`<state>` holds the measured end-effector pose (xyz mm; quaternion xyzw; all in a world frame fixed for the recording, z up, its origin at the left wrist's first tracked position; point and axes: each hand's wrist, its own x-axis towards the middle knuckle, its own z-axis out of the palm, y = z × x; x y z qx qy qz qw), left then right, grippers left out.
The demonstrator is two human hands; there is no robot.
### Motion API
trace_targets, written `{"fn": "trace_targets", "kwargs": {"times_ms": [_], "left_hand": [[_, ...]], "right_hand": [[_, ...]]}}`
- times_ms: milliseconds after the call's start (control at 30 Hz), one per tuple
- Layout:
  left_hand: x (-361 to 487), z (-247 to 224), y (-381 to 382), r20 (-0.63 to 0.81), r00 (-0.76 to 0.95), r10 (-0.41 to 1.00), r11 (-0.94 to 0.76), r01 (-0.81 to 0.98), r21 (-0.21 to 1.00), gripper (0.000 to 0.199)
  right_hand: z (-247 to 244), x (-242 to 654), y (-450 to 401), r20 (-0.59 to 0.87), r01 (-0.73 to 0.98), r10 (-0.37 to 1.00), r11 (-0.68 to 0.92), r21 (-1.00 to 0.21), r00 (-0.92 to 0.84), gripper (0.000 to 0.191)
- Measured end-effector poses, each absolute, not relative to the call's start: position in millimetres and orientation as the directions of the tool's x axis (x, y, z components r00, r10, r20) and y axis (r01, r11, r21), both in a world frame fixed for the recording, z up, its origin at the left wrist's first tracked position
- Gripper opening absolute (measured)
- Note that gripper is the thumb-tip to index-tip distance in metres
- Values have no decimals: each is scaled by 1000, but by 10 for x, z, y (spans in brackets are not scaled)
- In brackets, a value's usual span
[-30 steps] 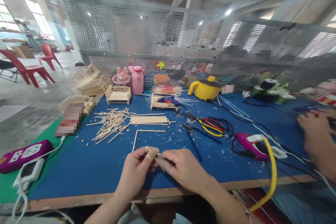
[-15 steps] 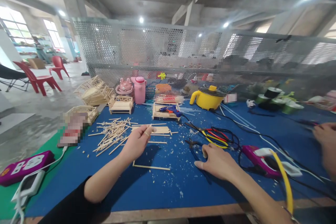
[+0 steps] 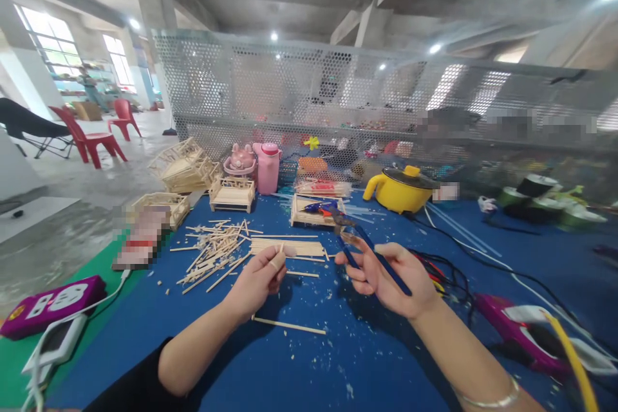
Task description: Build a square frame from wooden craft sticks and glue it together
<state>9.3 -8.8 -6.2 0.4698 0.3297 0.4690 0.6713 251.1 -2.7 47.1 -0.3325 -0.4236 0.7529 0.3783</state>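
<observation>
My left hand [image 3: 258,280] is closed in a pinch above the blue mat; a small pale tip of a wooden stick [image 3: 281,248] shows at its fingertips, the rest hidden by the fingers. Blue-handled cutting pliers [image 3: 386,264] rest in my right hand [image 3: 410,277], jaws pointing up and away, handles spread apart. Beyond my left hand lies a row of sticks [image 3: 304,248] side by side, with a loose pile of sticks [image 3: 219,251] to its left. Nearer to me, a thin stick [image 3: 292,325] lies on the mat, joined or touching another piece at its left end.
A glue gun [image 3: 321,207] lies on a small wooden frame [image 3: 295,217]. Small wooden beds [image 3: 232,196], a pink jug [image 3: 268,170] and a yellow pot [image 3: 398,193] stand along the back. Cables and a purple power strip [image 3: 521,335] are at the right, a phone [image 3: 142,238] at the left.
My right hand has picked the pliers up off the mat and brought them up and left toward my left hand. My left hand keeps its pinch. The view has shifted slightly right.
</observation>
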Motion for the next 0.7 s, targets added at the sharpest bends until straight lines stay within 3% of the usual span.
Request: {"fn": "trace_targets", "kwargs": {"times_ms": [67, 167, 233, 300, 433, 700], "left_hand": [[91, -49, -114, 5, 332, 943, 102, -306, 947, 42], [101, -58, -135, 23, 292, 956, 52, -247, 968, 43], [111, -76, -150, 58, 261, 964, -11, -180, 984, 41], [121, -93, -172, 107, 240, 965, -85, -98, 992, 35], [131, -90, -226, 132, 245, 961, -151, 60, 987, 32], [123, -65, -256, 179, 265, 947, -239, 213, 947, 30]], "right_hand": [[439, 2367, 12, -148, -187, 847, -277, -943, -511, 44], [305, 2247, 21, 32, 179, 905, 118, -977, -423, 43], [192, 2234, -1, 196, 434, 898, 370, -822, -394, 55], [91, 2254, -39, 278, 591, 862, 496, -635, -424, 68], [-2, 2294, -111, 261, 678, 813, 580, -452, -521, 78], [44, 2266, -164, 232, 683, 783, 619, -388, -577, 82]]}}
